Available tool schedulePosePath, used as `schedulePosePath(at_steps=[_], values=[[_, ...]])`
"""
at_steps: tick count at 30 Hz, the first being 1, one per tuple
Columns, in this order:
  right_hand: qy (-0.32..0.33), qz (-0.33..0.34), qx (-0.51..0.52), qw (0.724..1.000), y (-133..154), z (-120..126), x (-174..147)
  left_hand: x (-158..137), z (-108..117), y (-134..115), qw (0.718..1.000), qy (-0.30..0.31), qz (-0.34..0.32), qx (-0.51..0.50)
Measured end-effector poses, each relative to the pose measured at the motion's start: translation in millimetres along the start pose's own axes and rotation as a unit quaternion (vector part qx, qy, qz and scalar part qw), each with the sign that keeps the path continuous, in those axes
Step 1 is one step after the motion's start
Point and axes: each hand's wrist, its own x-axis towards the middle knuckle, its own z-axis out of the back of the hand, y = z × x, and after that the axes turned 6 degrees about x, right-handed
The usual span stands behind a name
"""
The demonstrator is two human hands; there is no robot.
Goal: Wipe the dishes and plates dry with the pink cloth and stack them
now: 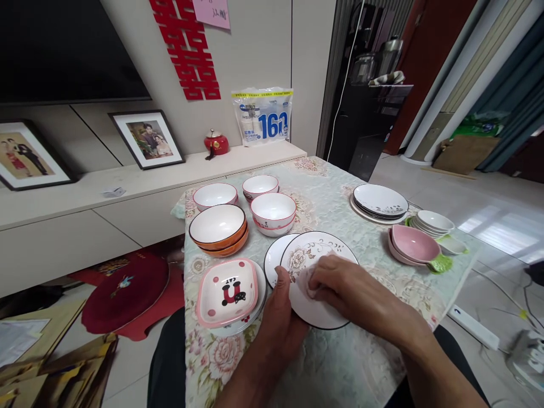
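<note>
My left hand [281, 317] grips the left edge of a round white plate [306, 300] with a dark rim and a brown flower pattern, thumb on top. My right hand [346, 286] is closed on a pale, crumpled wipe [306, 282], which it presses against the plate's face; whether it is cloth or tissue I cannot tell. Partly hidden behind the held plate lies another white plate [274, 258]. Left of my hands, a square pink-rimmed cat dish [227, 292] sits on top of round white plates [260, 283].
Orange bowls [219, 226] and red-rimmed bowls [272, 211] stand stacked at the table's back left. On the right are dark-rimmed plates [380, 201], small white dishes [436, 221] and pink bowls [414, 245] near the table edge. A cabinet [195, 170] borders the flowered tablecloth [327, 181].
</note>
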Motion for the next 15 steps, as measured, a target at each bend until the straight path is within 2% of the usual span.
schedulePosePath(at_steps=[4, 7, 9, 12, 15], values=[[-0.132, -0.103, -0.079, 0.983, -23.2, -2.9, 3.0, -2.8, -1.9, 3.3, 1.000, 0.002, -0.005, 0.009], [-0.206, -0.119, -0.131, 0.962, -23.6, -16.9, 13.7, -4.6, -1.0, 7.5, 1.000, 0.006, 0.020, 0.012], [-0.189, -0.077, -0.128, 0.970, -13.6, -23.3, 18.1, -4.6, 0.1, 8.6, 1.000, 0.005, 0.027, 0.007], [-0.078, -0.012, -0.083, 0.993, 6.3, -20.7, 15.4, -3.0, 1.2, 6.8, 1.000, 0.012, 0.019, -0.008], [0.014, 0.025, -0.025, 0.999, 16.4, -10.4, 7.1, -1.2, 0.7, 4.1, 1.000, 0.023, 0.011, -0.012]])
